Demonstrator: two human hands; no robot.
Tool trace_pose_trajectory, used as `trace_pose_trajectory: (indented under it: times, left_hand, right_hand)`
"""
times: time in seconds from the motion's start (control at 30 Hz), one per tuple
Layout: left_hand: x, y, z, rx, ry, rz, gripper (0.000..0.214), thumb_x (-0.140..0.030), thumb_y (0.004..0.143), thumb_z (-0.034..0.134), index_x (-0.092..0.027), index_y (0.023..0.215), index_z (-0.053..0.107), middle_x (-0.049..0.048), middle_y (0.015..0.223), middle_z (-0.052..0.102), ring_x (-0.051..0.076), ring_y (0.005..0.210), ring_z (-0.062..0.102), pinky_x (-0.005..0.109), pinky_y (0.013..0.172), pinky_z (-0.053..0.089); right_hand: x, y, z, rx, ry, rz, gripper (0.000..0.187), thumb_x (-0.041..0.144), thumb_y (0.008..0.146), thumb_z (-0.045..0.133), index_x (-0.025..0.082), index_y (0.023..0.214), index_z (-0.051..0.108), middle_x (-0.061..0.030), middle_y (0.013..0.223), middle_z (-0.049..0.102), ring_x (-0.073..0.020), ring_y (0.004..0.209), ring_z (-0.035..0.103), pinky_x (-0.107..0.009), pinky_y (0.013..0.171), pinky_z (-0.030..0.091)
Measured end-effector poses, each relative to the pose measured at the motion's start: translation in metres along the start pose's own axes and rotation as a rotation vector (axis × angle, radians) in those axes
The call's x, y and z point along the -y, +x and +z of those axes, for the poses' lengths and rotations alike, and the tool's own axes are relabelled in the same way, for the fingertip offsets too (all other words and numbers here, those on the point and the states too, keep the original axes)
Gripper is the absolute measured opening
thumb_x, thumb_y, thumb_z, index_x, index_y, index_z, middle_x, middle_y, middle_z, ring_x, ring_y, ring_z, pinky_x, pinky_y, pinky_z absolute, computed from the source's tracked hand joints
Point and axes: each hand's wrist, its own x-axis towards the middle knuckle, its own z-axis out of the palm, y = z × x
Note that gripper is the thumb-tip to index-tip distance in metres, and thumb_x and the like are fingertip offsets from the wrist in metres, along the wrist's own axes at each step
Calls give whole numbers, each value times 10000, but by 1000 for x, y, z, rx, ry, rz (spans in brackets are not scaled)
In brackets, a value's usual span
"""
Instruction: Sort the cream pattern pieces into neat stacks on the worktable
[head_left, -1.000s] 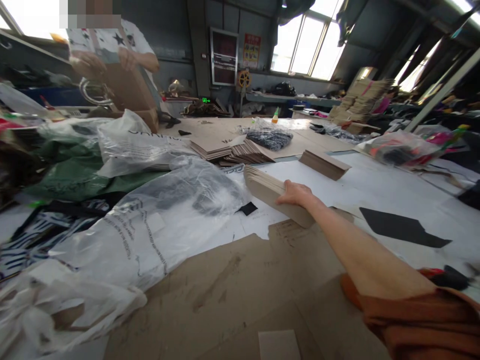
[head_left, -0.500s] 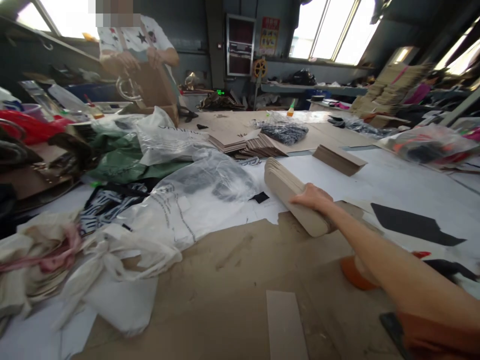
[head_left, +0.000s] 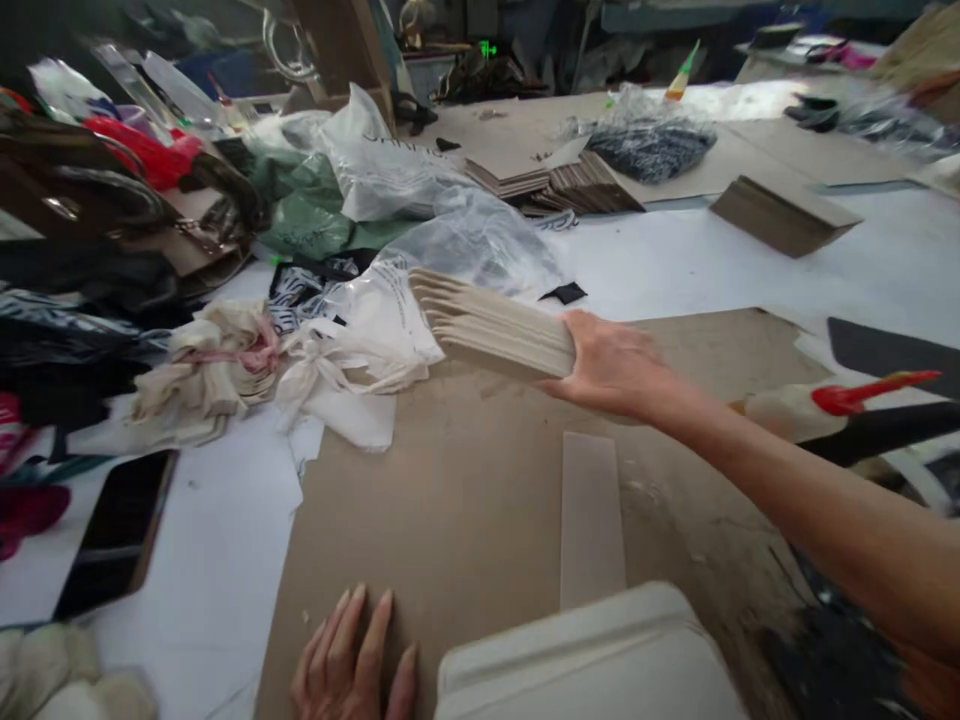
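My right hand (head_left: pixel 611 362) is closed around one end of a thick stack of tan cardboard strips (head_left: pixel 491 325) and holds it above the big brown cardboard sheet (head_left: pixel 480 500) in front of me. The stack points left toward the plastic bags. My left hand (head_left: pixel 349 665) lies flat on the sheet's near edge, fingers stretched out, with nothing in it. A single pale cardboard strip (head_left: pixel 592 515) lies on the sheet below my right hand. A white moulded object (head_left: pixel 592 660) sits at the bottom edge.
Clear and white plastic bags (head_left: pixel 420 200) and bundled cloth (head_left: pixel 217 365) crowd the left side. A phone (head_left: pixel 116 530) lies at left. More cardboard stacks (head_left: pixel 780 215) (head_left: pixel 555 180) sit farther back. A red-tipped glue bottle (head_left: pixel 817 410) lies at right.
The view has dropped toward the table. My right hand has carried the stack nearer and to the left, off the table. My left hand has come into view on the sheet.
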Motion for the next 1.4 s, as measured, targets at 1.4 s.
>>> trace_pose_trajectory:
  times: [1.4]
  left_hand:
    - [18, -115, -30, -59, -397, 438, 662, -539, 745, 582, -227, 1294, 384, 137, 1150, 565, 319, 1033, 550, 484, 816, 495]
  right_hand:
    - [25, -413, 83, -92, 314, 257, 171, 259, 838, 520, 157, 960, 583, -88, 945, 569, -207, 906, 541, -341, 848, 436]
